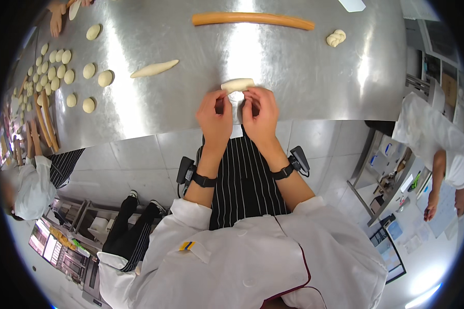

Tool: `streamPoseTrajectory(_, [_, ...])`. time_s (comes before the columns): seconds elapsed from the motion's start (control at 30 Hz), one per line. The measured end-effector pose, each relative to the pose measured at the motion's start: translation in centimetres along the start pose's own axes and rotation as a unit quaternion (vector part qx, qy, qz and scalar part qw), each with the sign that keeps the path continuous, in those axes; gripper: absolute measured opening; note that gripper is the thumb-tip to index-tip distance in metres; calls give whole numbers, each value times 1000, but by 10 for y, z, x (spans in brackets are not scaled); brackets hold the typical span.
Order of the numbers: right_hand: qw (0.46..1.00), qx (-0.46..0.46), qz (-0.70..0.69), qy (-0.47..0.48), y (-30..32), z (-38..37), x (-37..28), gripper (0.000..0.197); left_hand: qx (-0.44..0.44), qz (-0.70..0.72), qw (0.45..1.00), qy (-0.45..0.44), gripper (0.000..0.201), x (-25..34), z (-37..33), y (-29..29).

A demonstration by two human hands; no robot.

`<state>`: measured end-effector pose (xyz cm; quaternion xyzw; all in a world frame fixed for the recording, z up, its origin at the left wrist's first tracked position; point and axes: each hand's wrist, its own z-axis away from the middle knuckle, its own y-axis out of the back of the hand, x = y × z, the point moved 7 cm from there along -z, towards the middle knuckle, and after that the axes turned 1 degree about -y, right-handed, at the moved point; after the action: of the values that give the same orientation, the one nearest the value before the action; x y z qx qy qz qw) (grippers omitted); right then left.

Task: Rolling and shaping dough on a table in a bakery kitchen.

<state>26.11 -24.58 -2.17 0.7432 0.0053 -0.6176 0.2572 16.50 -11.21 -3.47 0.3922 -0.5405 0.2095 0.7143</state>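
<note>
A short, pale roll of dough (237,84) lies on the steel table in front of me. My left hand (214,116) is closed at its left end, fingertips and thumb pinched along the near edge. At the right end my right hand (261,112) pinches the dough the same way. The undersides of the fingers are partly hidden. To the left rests a longer dough strip (154,69) with tapered ends. A knotted dough piece (336,38) sits at the far right, and a wooden rolling pin (252,20) lies across the far side.
Several round dough balls (105,78) spread over the left of the steel table (191,108). Other people's hands (56,21) work at the far left, near more rolling pins (47,121). A white scraper-like piece (352,5) lies at the far edge. Another person (428,129) stands at right.
</note>
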Motion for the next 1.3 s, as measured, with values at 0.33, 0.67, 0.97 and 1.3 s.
streamPoseTrajectory(0.33, [994,-96,49,-12,0,-31,5,22,-42,-108,982,-151,30,20,-13,-15])
streamPoseTrajectory(0.67, [952,-146,242,115,-5,-14,-14,50,-89,-255,939,-212,49,28,1,-18])
streamPoseTrajectory(0.97, [974,-224,21,-20,19,-2,-6,36,-237,-98,953,-159,45,23,24,-14])
streamPoseTrajectory(1.3, [912,-73,-255,-314,7,-25,3,31,-195,114,972,68,32,29,9,-34])
